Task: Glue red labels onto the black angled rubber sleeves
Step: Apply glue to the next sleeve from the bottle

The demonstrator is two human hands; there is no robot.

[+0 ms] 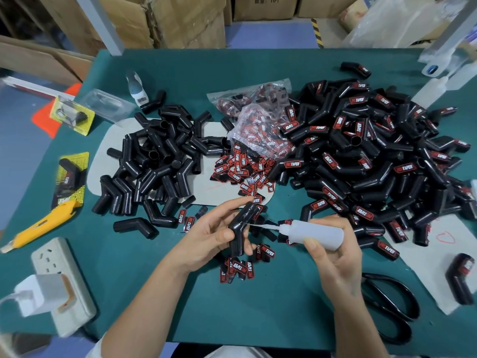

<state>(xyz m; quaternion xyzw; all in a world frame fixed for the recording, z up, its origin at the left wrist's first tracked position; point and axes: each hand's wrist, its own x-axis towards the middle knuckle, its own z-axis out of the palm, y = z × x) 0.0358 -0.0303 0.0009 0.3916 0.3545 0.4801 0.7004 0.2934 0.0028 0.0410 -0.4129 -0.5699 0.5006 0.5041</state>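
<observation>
On the far left of the green table (160, 306) lie a yellow knife (38, 223) and a white power strip (62, 280). They are well apart from the work. If a sleeve rolls that way it is only a small bother.

Next comes the pile of plain black sleeves (154, 161), with no labels yet. Just beside it is a heap of loose red labels (242, 169), and more labels (238, 270) lie near the hands. A glue drip falling here could stick labels to each other or to the table.

The left hand (206, 236) has its fingers and thumb curled round 1 bent sleeve (240, 228) and holds it up above the table. If the grip slips, the sleeve could turn and the glue would land in the wrong spot.

The right hand (333, 257) grips a white glue bottle (315, 235). The thin tip points at the bend of the sleeve and seems to touch it. I think this is the gluing step. A hard squeeze could push out too much glue. It could run onto the left fingers, which are very near the tip.

To the right is the big pile of labelled sleeves (374, 156), so much of the job looks done. Black scissors (392, 303) lie near the right wrist, and an elbow could bump them.
</observation>
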